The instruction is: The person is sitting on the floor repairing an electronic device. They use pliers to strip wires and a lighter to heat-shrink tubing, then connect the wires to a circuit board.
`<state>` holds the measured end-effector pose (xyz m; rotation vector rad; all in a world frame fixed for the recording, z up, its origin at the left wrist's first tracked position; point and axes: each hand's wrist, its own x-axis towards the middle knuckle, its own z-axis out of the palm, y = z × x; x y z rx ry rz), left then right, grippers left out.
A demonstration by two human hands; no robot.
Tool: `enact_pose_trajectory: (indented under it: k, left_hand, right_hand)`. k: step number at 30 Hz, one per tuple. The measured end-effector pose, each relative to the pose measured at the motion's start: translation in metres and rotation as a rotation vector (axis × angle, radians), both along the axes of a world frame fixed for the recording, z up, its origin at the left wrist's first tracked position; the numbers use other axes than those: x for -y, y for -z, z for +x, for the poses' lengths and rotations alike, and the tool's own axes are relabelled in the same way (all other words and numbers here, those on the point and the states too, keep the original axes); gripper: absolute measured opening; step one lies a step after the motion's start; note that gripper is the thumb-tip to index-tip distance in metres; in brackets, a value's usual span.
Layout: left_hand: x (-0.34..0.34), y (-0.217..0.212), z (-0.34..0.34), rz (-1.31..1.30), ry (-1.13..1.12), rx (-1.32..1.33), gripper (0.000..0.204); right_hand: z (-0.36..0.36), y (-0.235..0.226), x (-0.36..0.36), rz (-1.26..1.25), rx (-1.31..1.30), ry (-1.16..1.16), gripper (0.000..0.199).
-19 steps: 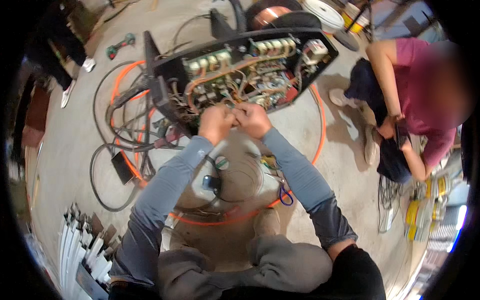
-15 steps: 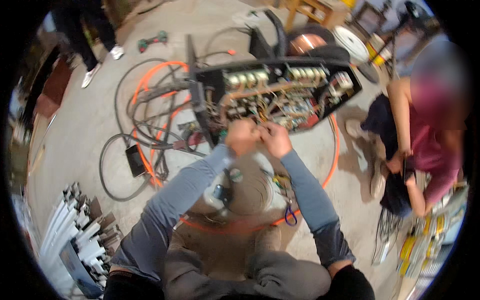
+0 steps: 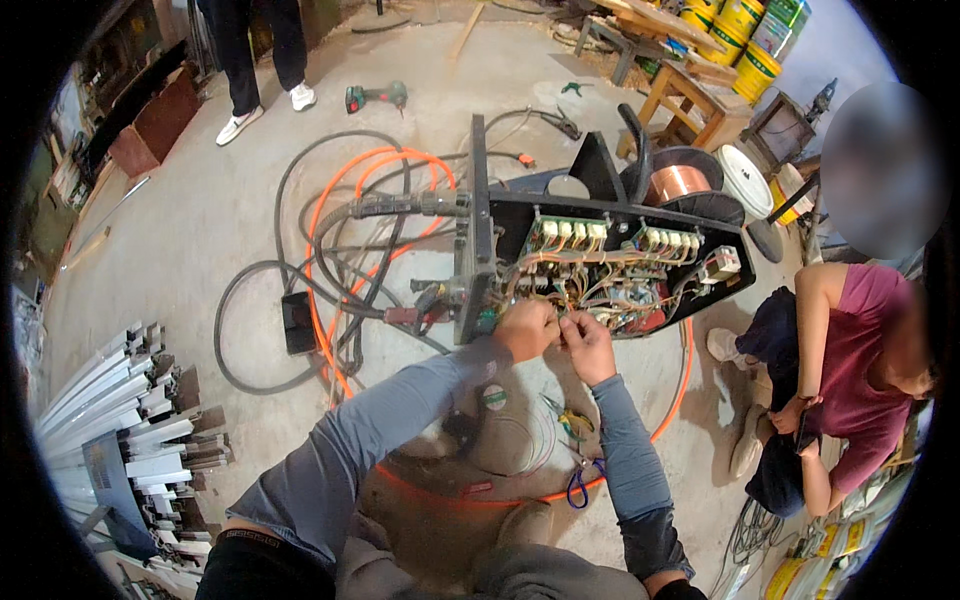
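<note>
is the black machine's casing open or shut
Open: the black casing has no cover on the side facing the camera, leaving its wires and white blocks exposed.

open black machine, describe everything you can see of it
The open black machine appears to rest on the floor, its hard-looking casing exposing electronic parts, two rows of pale blocks and tan wires. A panel forms its left end, where a thick dark cable joins. The left hand and right hand are at its near edge; contact is unclear.
</note>
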<state>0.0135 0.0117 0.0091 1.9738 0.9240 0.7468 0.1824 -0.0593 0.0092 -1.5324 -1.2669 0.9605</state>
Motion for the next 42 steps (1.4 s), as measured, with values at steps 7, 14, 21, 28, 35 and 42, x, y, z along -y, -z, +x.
enact_pose_trajectory:
  k: [7, 14, 21, 28, 35, 42]
  left_hand:
    - [-0.002, 0.007, 0.005, -0.274, -0.046, 0.043, 0.028]
    - [-0.002, 0.031, 0.002, -0.682, 0.03, 0.43, 0.018]
    - [-0.006, 0.016, -0.009, -0.79, 0.11, 0.419, 0.017]
    - [-0.008, 0.021, -0.007, -0.814, 0.179, 0.413, 0.014]
    - [-0.01, 0.013, -0.011, -0.668, 0.211, 0.345, 0.011]
    - [-0.007, 0.002, -0.011, -0.287, 0.143, -0.008, 0.018]
  right_hand:
    - [-0.005, 0.004, -0.001, -0.047, -0.116, 0.081, 0.017]
    - [-0.008, 0.02, -0.003, 0.136, 0.269, 0.126, 0.023]
    - [-0.009, 0.0, -0.001, -0.077, -0.176, 0.052, 0.022]
    - [0.006, 0.014, -0.003, -0.023, -0.158, -0.01, 0.02]
    - [0.001, 0.0, -0.002, -0.061, -0.24, -0.036, 0.027]
    - [0.005, -0.004, -0.001, -0.078, -0.234, -0.043, 0.027]
